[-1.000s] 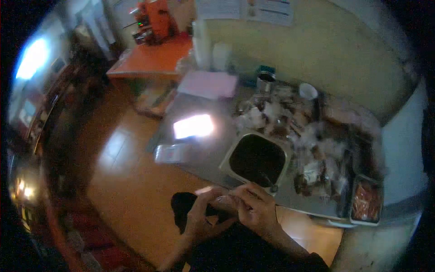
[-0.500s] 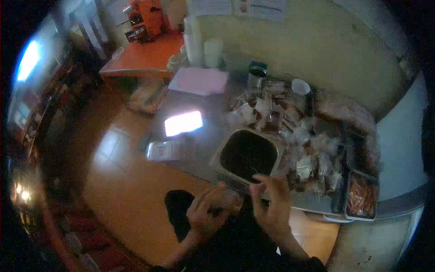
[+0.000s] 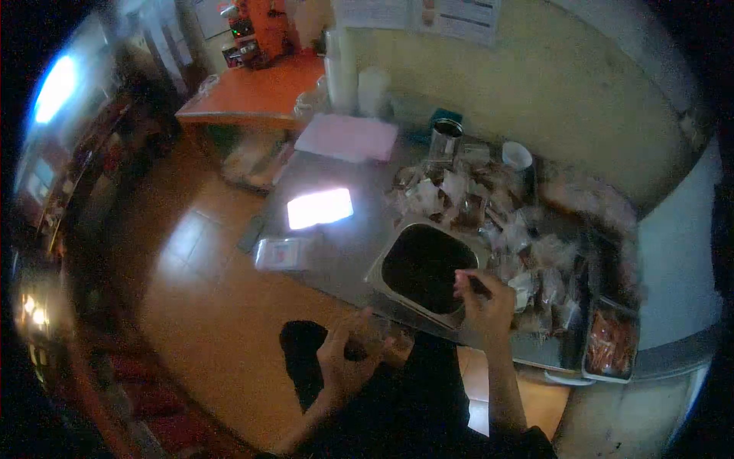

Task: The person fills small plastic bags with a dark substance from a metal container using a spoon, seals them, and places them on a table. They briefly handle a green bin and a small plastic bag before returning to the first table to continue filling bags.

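Note:
My left hand (image 3: pixel 344 356) is curled round a small clear plastic bag (image 3: pixel 391 342) over my lap, just off the table's front edge. Something brownish shows in the bag, though it is blurred. A metal container (image 3: pixel 376 277) with dark contents stands at the front of the table. Over its right rim is my right hand (image 3: pixel 489 300), thumb and fingers pinched together. Whatever lies between those fingertips is too small and dim to name. Many small clear packets (image 3: pixel 516 237) with white papers are heaped right of and behind the container.
A lit phone-like screen (image 3: pixel 321 208) and a clear flat pack (image 3: pixel 280 255) lie left. Behind are a pink sheet (image 3: pixel 348 138), an open can (image 3: pixel 445 141) and a white cup (image 3: pixel 517 155). A tray (image 3: pixel 609 344) of reddish-brown packets sits right; an orange table (image 3: pixel 256 90) stands far left.
My right hand has moved up and to the right, from the container's front edge to its right rim. The left hand stays at the bag. The view has shifted slightly.

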The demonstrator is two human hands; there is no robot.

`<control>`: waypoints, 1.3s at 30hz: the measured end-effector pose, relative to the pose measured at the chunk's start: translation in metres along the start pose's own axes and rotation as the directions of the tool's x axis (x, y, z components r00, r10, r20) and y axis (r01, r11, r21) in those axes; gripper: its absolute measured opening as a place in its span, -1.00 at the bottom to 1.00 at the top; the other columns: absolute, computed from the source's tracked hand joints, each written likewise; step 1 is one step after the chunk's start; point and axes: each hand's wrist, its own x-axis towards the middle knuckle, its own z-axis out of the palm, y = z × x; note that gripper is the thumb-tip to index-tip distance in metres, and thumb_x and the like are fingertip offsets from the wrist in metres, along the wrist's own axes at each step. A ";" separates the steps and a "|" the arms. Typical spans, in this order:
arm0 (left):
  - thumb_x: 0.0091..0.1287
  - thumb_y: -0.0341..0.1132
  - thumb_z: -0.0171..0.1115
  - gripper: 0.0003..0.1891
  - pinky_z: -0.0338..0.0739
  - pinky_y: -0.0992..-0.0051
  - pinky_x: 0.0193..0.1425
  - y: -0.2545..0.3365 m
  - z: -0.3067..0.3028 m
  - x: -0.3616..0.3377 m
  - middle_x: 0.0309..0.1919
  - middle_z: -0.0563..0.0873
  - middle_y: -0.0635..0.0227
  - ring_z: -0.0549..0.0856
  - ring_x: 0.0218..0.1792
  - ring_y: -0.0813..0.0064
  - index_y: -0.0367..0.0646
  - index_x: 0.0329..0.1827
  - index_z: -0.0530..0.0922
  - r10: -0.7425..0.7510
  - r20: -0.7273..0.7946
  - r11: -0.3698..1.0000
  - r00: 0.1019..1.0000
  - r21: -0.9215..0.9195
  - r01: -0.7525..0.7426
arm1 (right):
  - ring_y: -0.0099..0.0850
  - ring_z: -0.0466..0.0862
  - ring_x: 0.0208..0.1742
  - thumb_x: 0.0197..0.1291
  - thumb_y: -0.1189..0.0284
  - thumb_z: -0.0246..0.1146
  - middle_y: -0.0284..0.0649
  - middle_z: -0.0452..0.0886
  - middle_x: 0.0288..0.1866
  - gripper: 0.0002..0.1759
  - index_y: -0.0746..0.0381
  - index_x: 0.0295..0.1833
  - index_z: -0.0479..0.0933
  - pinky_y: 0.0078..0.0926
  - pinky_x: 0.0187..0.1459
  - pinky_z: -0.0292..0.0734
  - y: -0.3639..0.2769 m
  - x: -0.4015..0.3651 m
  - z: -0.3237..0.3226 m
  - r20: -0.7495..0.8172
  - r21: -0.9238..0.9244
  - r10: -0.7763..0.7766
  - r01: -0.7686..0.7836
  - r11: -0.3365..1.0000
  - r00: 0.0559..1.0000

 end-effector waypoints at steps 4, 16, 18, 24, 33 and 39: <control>0.00 -0.23 0.62 -0.46 0.62 0.39 -0.03 -0.010 0.003 0.001 -0.09 0.74 0.19 0.73 -0.12 0.30 -0.20 0.04 0.64 0.065 -0.050 0.998 0.997 0.019 -0.064 | -0.46 0.72 -0.38 0.26 0.55 0.29 -0.17 0.70 -0.40 -0.91 0.30 -0.17 0.67 -0.54 -0.30 0.58 -0.005 0.003 0.002 0.026 -0.014 -0.190 0.191 0.982 0.981; 0.08 -0.29 0.59 -0.49 0.47 0.63 -0.44 -0.014 -0.002 0.008 -0.31 0.67 0.40 0.55 -0.48 0.69 -0.20 0.10 0.61 0.048 -0.064 0.999 0.997 0.005 -0.048 | -0.53 0.64 -0.45 0.34 0.40 0.27 -0.27 0.69 -0.42 -0.80 0.32 -0.18 0.69 -0.58 -0.34 0.51 0.004 -0.027 -0.002 0.038 0.507 0.345 -0.316 0.802 0.938; 0.07 -0.30 0.60 -0.48 0.48 0.63 -0.43 -0.009 -0.004 0.010 -0.31 0.67 0.39 0.56 -0.47 0.68 -0.20 0.10 0.61 0.038 -0.070 0.999 0.997 0.000 -0.038 | -0.54 0.62 -0.46 0.34 0.37 0.28 -0.28 0.69 -0.42 -0.78 0.33 -0.18 0.69 -0.59 -0.36 0.49 0.017 -0.031 -0.001 -0.023 0.614 0.432 -0.329 0.718 0.902; 0.02 -0.36 0.61 -0.49 0.56 0.56 -0.34 0.001 -0.013 0.026 -0.23 0.70 0.28 0.65 -0.36 0.59 -0.23 0.04 0.61 0.066 -0.119 0.997 0.991 -0.042 -0.072 | -0.59 0.57 -0.47 0.32 0.37 0.29 -0.32 0.65 -0.44 -0.78 0.34 -0.14 0.66 -0.67 -0.42 0.43 0.037 -0.043 0.000 0.008 0.821 0.681 -0.394 0.414 0.732; 0.07 -0.24 0.59 -0.40 0.63 0.42 -0.13 0.045 -0.021 0.094 -0.09 0.67 0.18 0.69 -0.13 0.43 -0.20 0.17 0.54 0.369 -0.192 0.929 0.909 0.102 -0.356 | -0.62 0.56 -0.40 0.31 0.32 0.31 -0.33 0.63 -0.35 -0.74 0.32 -0.11 0.62 -0.70 -0.40 0.42 0.023 -0.030 -0.033 -0.060 0.893 0.647 -0.249 0.375 0.760; 0.05 -0.14 0.59 -0.29 0.68 0.43 -0.22 0.052 0.014 0.118 -0.08 0.68 0.20 0.73 -0.17 0.45 -0.14 0.28 0.49 0.159 -0.017 0.979 0.987 -0.124 -0.160 | -0.62 0.53 -0.46 0.31 0.32 0.31 -0.33 0.62 -0.36 -0.78 0.27 -0.14 0.62 -0.71 -0.51 0.37 0.007 -0.014 -0.057 -0.305 0.873 0.655 -0.071 0.482 0.691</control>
